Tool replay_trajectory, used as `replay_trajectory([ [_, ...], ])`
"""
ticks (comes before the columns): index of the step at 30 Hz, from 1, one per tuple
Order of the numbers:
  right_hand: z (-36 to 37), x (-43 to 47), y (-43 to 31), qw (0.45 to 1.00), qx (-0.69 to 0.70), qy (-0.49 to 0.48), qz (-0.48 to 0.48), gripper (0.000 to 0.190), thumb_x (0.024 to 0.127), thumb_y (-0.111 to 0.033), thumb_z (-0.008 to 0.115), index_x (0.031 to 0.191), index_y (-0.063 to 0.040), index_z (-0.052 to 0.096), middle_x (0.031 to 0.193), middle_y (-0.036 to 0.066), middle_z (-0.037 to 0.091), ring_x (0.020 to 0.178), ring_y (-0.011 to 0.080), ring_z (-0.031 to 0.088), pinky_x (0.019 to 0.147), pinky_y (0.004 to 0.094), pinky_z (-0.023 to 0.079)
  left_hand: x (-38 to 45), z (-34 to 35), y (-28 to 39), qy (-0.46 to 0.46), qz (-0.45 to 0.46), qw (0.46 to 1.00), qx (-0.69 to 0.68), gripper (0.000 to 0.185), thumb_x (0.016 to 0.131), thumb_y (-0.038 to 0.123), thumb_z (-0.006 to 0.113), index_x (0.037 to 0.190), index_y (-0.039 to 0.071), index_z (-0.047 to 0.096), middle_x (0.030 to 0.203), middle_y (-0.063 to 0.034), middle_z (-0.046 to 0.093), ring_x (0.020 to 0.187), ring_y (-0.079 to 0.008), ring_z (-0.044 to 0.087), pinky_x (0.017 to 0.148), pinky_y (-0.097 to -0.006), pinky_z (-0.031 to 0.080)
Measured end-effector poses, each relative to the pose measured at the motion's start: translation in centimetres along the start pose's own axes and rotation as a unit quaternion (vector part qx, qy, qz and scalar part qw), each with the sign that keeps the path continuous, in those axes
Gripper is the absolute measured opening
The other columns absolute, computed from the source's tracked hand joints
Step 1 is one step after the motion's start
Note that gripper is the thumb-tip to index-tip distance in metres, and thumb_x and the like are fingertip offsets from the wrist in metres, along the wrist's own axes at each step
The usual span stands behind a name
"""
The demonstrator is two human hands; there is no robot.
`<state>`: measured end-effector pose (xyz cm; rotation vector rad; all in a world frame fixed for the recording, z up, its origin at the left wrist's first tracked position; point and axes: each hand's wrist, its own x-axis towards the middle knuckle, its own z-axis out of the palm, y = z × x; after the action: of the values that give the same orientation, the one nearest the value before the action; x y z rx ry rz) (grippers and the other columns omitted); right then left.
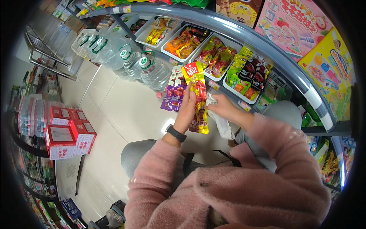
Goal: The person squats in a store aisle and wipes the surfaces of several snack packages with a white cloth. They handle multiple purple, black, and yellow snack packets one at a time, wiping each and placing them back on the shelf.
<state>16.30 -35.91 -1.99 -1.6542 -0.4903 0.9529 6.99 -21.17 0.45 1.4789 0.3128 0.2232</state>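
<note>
My left hand (186, 107) holds a yellow and red foil snack packet (202, 114), with its fingers laid along the front. Behind that packet, purple and white snack packets (174, 93) hang down in the same hand's grip. A white cloth (222, 124) is bunched in my right hand (221, 105), close to the yellow packet's right edge, and its loose end hangs down. Just beyond my hands, a white bin (216, 58) of red and yellow packets sits on the low shelf. Beside it stands another white bin (241, 94) with green and black packets.
Large water bottles (155, 73) stand on the floor at the shelf's left end. Further bins (183, 43) line the shelf under a curved metal edge (228, 23). Red boxes (70, 131) are stacked at left. A metal railing (51, 63) borders steps at upper left.
</note>
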Motion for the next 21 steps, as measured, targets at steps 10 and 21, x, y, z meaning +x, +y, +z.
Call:
replay_trajectory([
  [10, -0.7, 0.1, -1.1, 0.985, 0.171, 0.035, -0.001, 0.022, 0.087, -0.008, 0.066, 0.107, 0.001, 0.063, 0.097, 0.006, 0.068, 0.086, 0.0117, 0.063, 0.075, 0.0286, 0.051, 0.1, -1.5, 1.0, -0.018, -0.161, 0.984, -0.069, 0.037, 0.095, 0.021, 0.063, 0.126, 0.002, 0.054, 0.102, -0.0003, 0.061, 0.090, -0.0075, 0.056, 0.080, -0.0231, 0.045],
  [21, -0.6, -0.2, -1.0, 0.996, 0.052, -0.067, -0.012, 0.030, 0.086, -0.021, 0.073, 0.108, -0.002, 0.067, 0.094, 0.003, 0.068, 0.083, 0.0081, 0.059, 0.074, 0.0269, 0.048, 0.4, -1.8, 0.4, 0.032, -0.128, 0.983, -0.128, 0.021, 0.095, 0.015, 0.063, 0.111, 0.001, 0.062, 0.098, -0.0026, 0.068, 0.085, -0.0087, 0.062, 0.077, -0.0238, 0.049],
])
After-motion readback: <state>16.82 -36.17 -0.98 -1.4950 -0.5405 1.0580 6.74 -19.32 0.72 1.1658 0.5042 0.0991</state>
